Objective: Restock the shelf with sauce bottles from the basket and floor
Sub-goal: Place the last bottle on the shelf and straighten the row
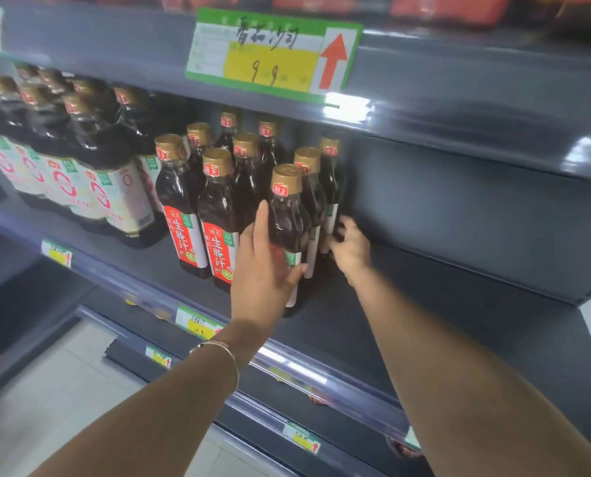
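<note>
Left hand [264, 270] grip wraps glossy dark sauce bottle [287, 235] | right hand [350, 247] grip unclear | matte shelf [356, 332]

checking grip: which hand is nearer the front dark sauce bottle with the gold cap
Left. The left hand wraps the front dark gold-capped sauce bottle; the right hand reaches beside the bottles behind it.

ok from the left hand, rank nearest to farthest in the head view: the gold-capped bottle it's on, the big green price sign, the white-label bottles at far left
1. Gold-capped bottle: under the left hand, front of shelf.
2. White-label bottles: left end of the same shelf.
3. Green price sign: up on the shelf edge above.
</note>
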The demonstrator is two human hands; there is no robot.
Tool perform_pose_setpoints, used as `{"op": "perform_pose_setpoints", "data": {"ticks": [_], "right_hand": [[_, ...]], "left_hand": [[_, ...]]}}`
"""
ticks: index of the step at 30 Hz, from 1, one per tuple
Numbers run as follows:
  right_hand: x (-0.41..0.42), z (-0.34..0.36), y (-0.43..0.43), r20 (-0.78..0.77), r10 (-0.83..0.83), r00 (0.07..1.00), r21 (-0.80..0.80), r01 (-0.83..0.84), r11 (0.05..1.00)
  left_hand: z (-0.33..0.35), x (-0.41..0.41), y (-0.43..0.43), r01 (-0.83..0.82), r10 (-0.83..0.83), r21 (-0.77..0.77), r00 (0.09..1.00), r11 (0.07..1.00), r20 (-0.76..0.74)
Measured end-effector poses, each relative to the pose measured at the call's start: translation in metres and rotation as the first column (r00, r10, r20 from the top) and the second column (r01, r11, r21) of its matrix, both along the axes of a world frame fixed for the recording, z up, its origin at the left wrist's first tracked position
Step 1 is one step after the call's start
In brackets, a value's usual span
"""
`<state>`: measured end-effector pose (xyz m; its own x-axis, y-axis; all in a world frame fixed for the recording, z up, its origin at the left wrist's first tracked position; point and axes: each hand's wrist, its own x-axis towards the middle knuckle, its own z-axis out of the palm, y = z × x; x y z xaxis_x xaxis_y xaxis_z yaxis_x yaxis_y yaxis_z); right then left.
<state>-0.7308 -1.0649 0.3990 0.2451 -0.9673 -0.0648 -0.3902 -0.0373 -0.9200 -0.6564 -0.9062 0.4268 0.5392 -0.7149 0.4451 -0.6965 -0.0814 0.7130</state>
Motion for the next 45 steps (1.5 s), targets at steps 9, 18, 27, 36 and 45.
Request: {"op": "perform_pose_setpoints", "data": {"ticks": [9,18,27,36,45], "right_hand": [[0.009,-0.001,-0.002,0.002,0.004,1.000,-0.031,-0.004,1.000],[0.010,0.001,0.001,-0.031,-0.025,0.999,-0.071,0.023,0.997],[0.002,0.009,0.021,-0.184,-0.039,0.982,-0.024,0.035,0.999],[-0.006,0.010,0.051,-0.056,0.227,0.972,0.080,-0.222,0.972],[-0.004,0.008,0.053,-0.189,0.141,0.972,-0.109,-0.164,0.980]], "left_hand": [[0.000,0.004,-0.003,0.019,-0.019,-0.009,1.000,1.000,-0.018],[0.005,0.004,0.003,0.043,-0.044,0.009,0.999,0.999,0.006],[0.005,0.006,0.005,0.067,-0.064,0.035,0.995,0.997,-0.070],[0.012,-0.003,0.008,0.030,-0.011,0.090,0.979,0.996,-0.205],[0.009,-0.003,0.007,0.018,0.000,0.086,0.979,0.996,-0.202]]}}
